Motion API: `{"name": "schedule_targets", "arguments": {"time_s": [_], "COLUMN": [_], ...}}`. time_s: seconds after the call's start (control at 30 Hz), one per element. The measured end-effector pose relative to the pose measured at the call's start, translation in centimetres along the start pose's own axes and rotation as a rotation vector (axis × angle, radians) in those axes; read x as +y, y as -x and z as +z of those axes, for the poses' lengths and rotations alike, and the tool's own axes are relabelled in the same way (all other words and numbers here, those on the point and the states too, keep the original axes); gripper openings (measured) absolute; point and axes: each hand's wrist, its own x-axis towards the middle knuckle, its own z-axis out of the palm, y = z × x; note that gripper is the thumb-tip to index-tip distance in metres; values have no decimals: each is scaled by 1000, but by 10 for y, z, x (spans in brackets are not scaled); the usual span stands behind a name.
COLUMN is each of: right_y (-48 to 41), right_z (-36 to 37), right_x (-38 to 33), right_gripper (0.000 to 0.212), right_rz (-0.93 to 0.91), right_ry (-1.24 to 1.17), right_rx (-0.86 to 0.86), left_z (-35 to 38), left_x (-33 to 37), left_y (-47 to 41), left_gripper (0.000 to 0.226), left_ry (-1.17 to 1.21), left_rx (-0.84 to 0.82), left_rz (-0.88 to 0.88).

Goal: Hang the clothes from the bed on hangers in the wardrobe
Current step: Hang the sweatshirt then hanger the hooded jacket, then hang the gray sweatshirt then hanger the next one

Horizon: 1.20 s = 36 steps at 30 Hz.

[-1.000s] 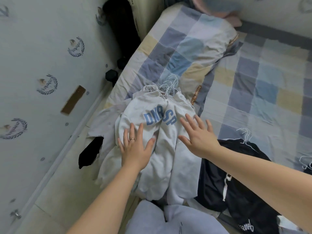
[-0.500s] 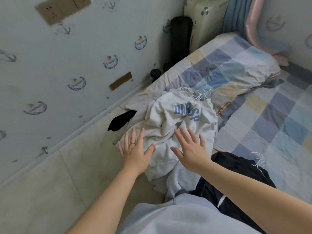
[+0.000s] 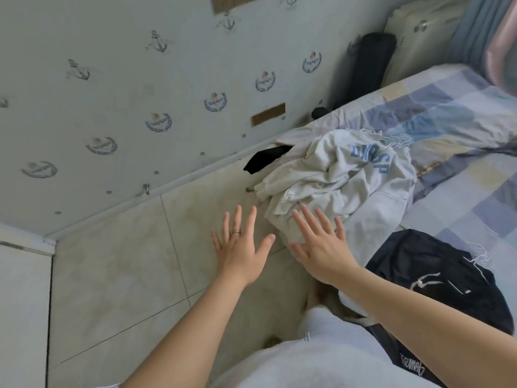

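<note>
Pale wallpaper (image 3: 112, 79) printed with anchors and wreaths runs down to a white skirting, and below it lies a tiled floor (image 3: 126, 275); on the right stands the bed (image 3: 461, 208) under a checked sheet of blue, grey and cream. At the bed's near corner a grey sweatshirt (image 3: 344, 180) with blue letters lies crumpled, partly hanging over the edge; a bunch of white wire hangers (image 3: 397, 140) lies at its far side, touching it; a black scrap of cloth (image 3: 263, 159) hangs from under it on the wall side. Nearer on the bed lies a black garment (image 3: 447, 292) with another white hanger (image 3: 481, 256) at its top. Both hands are released and grasp nothing, fingers straight and spread; the left hand (image 3: 242, 253), wearing a ring (image 3: 235, 233), hovers over the floor just beside the sweatshirt; the right hand (image 3: 321, 247) is at the sweatshirt's lower folds, though whether it touches them I cannot tell. Beyond the bed stand a black roll (image 3: 366, 65) and a pale suitcase (image 3: 419, 32).
</note>
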Motion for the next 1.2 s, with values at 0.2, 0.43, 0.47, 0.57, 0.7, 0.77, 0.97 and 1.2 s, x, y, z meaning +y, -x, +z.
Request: {"name": "schedule_targets", "arguments": {"time_s": [0.2, 0.43, 0.47, 0.57, 0.7, 0.77, 0.97, 1.2], "right_y": [63, 103, 109, 126, 144, 154, 190, 238], "right_z": [13, 5, 3, -3, -20, -34, -91, -164], "right_x": [-63, -122, -130, -156, -199, -227, -324, -461], "right_gripper": [71, 80, 80, 77, 74, 73, 72, 71], "right_rz": [-120, -307, -341, -444, -602, -673, -915, -1171], "right_ry": [35, 92, 86, 98, 109, 98, 49, 4], "right_rx": [24, 38, 43, 58, 140, 177, 303, 514], "left_z": [-11, -39, -45, -64, -97, -119, -205, -329], "left_x": [-46, -82, -84, -90, -106, -116, -141, -173], "left_y": [97, 188, 202, 247, 301, 328, 411, 518], "left_gripper": [74, 74, 74, 74, 74, 73, 72, 75], "left_ry": [12, 55, 72, 87, 57, 21, -106, -352], "left_rx": [61, 213, 244, 357, 476, 534, 777, 1020], "left_rz": [-87, -238, -260, -301, -346, -361, -392, -435]}}
